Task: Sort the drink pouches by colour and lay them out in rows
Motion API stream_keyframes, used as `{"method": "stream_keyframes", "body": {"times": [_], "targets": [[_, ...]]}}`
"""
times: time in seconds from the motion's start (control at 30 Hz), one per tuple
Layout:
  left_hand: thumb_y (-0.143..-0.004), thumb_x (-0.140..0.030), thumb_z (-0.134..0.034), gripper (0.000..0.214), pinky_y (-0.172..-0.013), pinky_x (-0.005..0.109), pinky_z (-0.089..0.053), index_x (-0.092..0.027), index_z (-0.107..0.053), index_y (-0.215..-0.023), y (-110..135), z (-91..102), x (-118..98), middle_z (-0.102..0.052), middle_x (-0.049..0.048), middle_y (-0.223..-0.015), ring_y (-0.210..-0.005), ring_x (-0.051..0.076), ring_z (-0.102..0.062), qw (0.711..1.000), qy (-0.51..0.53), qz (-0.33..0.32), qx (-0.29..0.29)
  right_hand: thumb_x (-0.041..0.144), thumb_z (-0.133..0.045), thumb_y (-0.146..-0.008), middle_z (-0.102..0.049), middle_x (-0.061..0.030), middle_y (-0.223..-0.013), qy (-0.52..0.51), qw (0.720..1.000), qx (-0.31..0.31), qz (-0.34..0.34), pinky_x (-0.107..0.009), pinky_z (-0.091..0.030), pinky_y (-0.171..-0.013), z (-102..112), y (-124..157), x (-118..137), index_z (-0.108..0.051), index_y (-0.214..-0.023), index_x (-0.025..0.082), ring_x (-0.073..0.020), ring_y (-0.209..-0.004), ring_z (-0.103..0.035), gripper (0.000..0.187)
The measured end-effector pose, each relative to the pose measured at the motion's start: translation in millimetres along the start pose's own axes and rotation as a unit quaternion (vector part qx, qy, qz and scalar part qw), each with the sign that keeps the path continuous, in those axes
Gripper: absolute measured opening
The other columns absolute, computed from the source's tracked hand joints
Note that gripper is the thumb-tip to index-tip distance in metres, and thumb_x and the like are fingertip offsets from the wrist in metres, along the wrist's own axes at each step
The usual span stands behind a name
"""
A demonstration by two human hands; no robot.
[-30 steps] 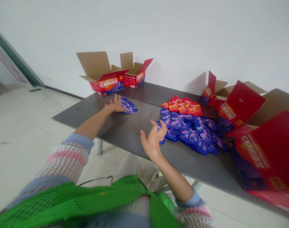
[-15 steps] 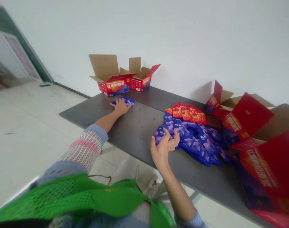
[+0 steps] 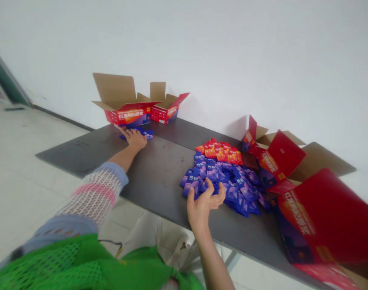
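Observation:
My left hand (image 3: 135,138) is stretched far out and lies flat on a small stack of blue sachets (image 3: 144,133), right in front of an open red carton (image 3: 128,115). Nearer to me, my right hand (image 3: 203,202) hovers palm up with its fingers loosely curled and nothing in it, at the near edge of a big pile of blue sachets (image 3: 224,185). Behind that pile lies a smaller heap of orange-red sachets (image 3: 220,150). Everything rests on a dark grey table (image 3: 166,169).
A second small open carton (image 3: 166,110) stands beside the first at the back left. Several open red cartons (image 3: 277,161) crowd the table's right end, one large one (image 3: 319,217) close to me. A white wall runs behind; pale floor lies to the left.
My left hand slid the small blue stack away from me, up to the red carton. My right hand moved onto the near edge of the big blue pile. The camera view shifted.

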State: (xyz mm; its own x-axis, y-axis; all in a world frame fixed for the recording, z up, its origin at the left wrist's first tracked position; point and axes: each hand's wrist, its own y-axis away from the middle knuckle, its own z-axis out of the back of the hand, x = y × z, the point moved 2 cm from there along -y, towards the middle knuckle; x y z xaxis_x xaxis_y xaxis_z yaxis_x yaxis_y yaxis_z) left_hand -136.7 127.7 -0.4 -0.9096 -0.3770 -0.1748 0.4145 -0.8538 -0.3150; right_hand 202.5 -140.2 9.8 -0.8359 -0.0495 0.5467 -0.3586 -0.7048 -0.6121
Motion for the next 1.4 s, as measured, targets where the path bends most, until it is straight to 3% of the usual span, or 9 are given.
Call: {"method": "stream_keyframes", "body": {"times": [0.33,0.47,0.7,0.8,0.9,0.97,1.1,1.23,1.4], "targets": [[-0.099,-0.039,-0.036,0.077,-0.12,0.061,0.026,0.009,-0.035,-0.159,-4,8.2,-24,-0.033,0.0325,-0.164,-0.161,0.043,-0.012,0.995,-0.053,0.007,0.089,0.059,-0.051,-0.094,-0.023,-0.028,-0.154,0.009,0.998,-0.055,0.012,-0.071,-0.023,-0.118,9,-12,-15,-0.052,-0.139,0.012,-0.0464,-0.147,-0.02,0.065],[-0.098,-0.043,-0.039,0.082,-0.122,0.061,0.02,0.008,-0.028,-0.162,4,16.3,-20,-0.028,0.0308,-0.167,-0.161,0.043,-0.01,0.998,-0.051,-0.009,0.033,0.064,-0.052,-0.092,-0.02,-0.0283,-0.155,0.001,0.999,-0.052,0.003,-0.072,-0.02,-0.118,16,-9,-19,-0.051,-0.14,0.012,-0.0477,-0.148,-0.016,0.071],[-0.096,-0.034,-0.035,0.073,-0.127,0.059,-0.002,0.008,-0.034,-0.156,53,41.7,-54,-0.002,0.0281,-0.174,-0.159,0.041,-0.013,0.987,0.082,-0.129,-0.047,0.058,-0.052,-0.092,-0.014,-0.0261,-0.156,0.017,0.999,-0.039,-0.018,-0.07,-0.024,-0.117,38,-16,-25,-0.044,-0.144,0.014,-0.0453,-0.149,-0.015,0.068],[-0.097,-0.034,-0.037,0.064,-0.121,0.061,-0.02,0.003,-0.05,-0.146,89,59.5,-89,-0.017,0.0274,-0.172,-0.152,0.045,-0.026,0.989,0.103,-0.097,-0.031,0.055,-0.051,-0.092,-0.011,-0.0251,-0.157,0.025,0.999,-0.021,0.0,-0.07,-0.023,-0.116,41,-33,-23,-0.042,-0.145,0.015,-0.0449,-0.149,-0.013,0.067],[-0.098,-0.043,-0.04,0.054,-0.112,0.062,-0.031,-0.007,-0.071,-0.124,131,72.3,-123,-0.061,0.0269,-0.141,-0.139,0.046,-0.045,0.984,0.096,-0.14,0.048,0.049,-0.054,-0.09,-0.012,-0.0244,-0.156,0.036,0.999,-0.012,0.008,-0.07,-0.024,-0.115,38,-55,-25,-0.044,-0.141,0.016,-0.044,-0.148,-0.015,0.061],[-0.1,-0.05,-0.036,0.058,-0.11,0.063,-0.032,-0.011,-0.078,-0.107,159,75.3,-141,-0.073,0.0246,-0.115,-0.124,0.045,-0.059,0.966,0.082,-0.202,0.142,0.042,-0.054,-0.09,-0.016,-0.024,-0.156,0.039,0.999,0.016,-0.008,-0.069,-0.029,-0.111,34,-67,-29,-0.047,-0.137,0.016,-0.0435,-0.147,-0.018,0.054],[-0.091,-0.079,-0.037,0.081,-0.111,0.066,-0.031,-0.012,-0.079,-0.108,204,75.0,-156,-0.075,0.0272,-0.109,-0.116,0.048,-0.066,0.928,0.071,-0.262,0.257,0.033,-0.055,-0.088,-0.025,-0.0244,-0.153,0.033,0.993,0.108,-0.026,-0.065,-0.038,-0.105,21,-78,-39,-0.052,-0.129,0.016,-0.0406,-0.141,-0.032,0.045],[-0.063,-0.09,-0.066,0.114,-0.106,0.07,-0.037,-0.008,-0.062,-0.141,221,72.4,-156,-0.057,0.0364,-0.14,-0.129,0.058,-0.054,0.931,0.11,-0.229,0.262,0.033,-0.057,-0.089,-0.023,-0.026,-0.155,0.021,0.986,0.162,-0.018,-0.062,-0.043,-0.103,15,-71,-42,-0.052,-0.133,0.015,-0.0385,-0.138,-0.04,0.048],[-0.074,-0.081,-0.065,0.09,-0.115,0.081,-0.015,-0.02,-0.065,-0.139,222,77.8,-151,-0.057,0.0307,-0.145,-0.137,0.056,-0.048,0.938,0.061,-0.206,0.273,0.044,-0.059,-0.09,-0.021,-0.0277,-0.158,-0.003,0.981,0.193,-0.007,-0.067,-0.044,-0.102,20,-69,-46,-0.053,-0.134,0.015,-0.0412,-0.139,-0.041,0.053]]}}
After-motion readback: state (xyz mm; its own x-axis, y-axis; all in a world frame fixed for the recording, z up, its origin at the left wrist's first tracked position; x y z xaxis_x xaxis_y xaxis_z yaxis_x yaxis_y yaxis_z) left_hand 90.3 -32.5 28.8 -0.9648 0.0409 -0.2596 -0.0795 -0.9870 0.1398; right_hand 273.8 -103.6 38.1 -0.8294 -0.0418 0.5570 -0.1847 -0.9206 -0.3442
